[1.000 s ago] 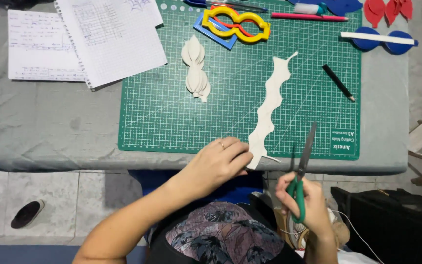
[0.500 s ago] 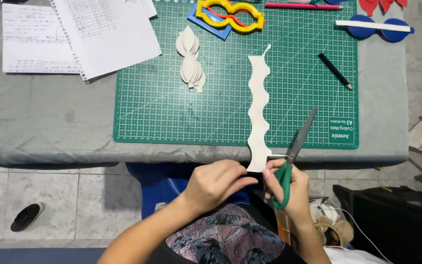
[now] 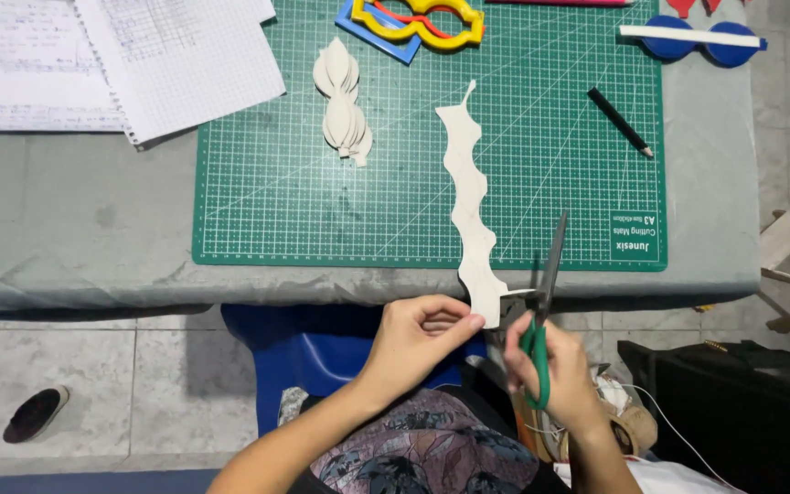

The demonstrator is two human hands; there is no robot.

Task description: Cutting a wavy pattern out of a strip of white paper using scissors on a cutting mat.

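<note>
Head view, looking down over the near table edge. One left hand (image 3: pixel 418 338) is pinching the near end of one wavy cream strip (image 3: pixel 468 197), thumb and fingers pressed together on the material just off the table edge. The strip is lying lengthwise on one green cutting mat (image 3: pixel 276 201), running from a thin tip near the mat's far side down past the mat's near border and over the table (image 3: pixel 75 247) edge into the hand.

One right hand (image 3: pixel 555 366) is gripping one pair of green-handled scissors (image 3: pixel 541 311), fingers curled through the loops. The two blades are standing spread, points aimed away from the person, with the strip's near end just beside them; whether metal is touching the strip cannot be told.

Also on the mat: one stack of cream leaf-shaped cutouts (image 3: pixel 342 101), number of layers not countable, lying well to the left of the strip; one black pencil (image 3: pixel 621 122) lying diagonally to the right; one yellow template over one blue template (image 3: pixel 409 23) at the far edge. At the far right, one white stick (image 3: pixel 688 35) is lying across two blue round pieces (image 3: pixel 731 50).

One open notebook (image 3: pixel 121 59) is lying far left on the grey cloth. One dark shoe (image 3: pixel 37 413) is sitting on the tiled floor, lower left.
</note>
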